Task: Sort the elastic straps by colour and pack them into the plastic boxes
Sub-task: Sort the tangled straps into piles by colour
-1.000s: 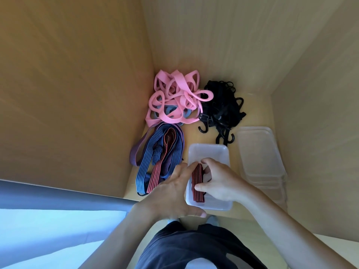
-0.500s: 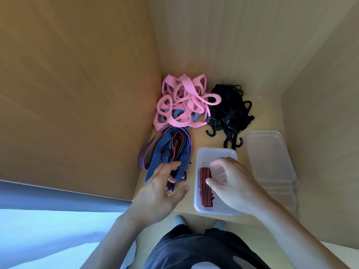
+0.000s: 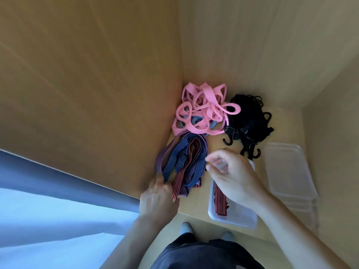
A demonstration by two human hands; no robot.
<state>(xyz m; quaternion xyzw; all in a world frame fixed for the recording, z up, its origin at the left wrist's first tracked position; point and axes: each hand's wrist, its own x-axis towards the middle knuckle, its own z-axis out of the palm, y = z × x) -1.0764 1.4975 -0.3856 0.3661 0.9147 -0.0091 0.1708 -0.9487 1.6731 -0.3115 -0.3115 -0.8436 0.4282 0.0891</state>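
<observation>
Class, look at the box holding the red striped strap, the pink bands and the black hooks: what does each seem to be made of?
Box: clear, slightly frosted plastic; the shelf shows through it.
Pink bands: flat, matte loops, probably rubber or woven elastic; too blurred to tell which.
Black hooks: rigid moulded curves, likely hard plastic.

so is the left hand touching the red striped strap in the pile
Touching: the head view shows the left hand fingers on the red striped strap end, no gap.

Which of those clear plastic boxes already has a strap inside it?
The open plastic box under the right hand, holding a red-and-black striped strap. The stacked boxes further right look empty.
</observation>
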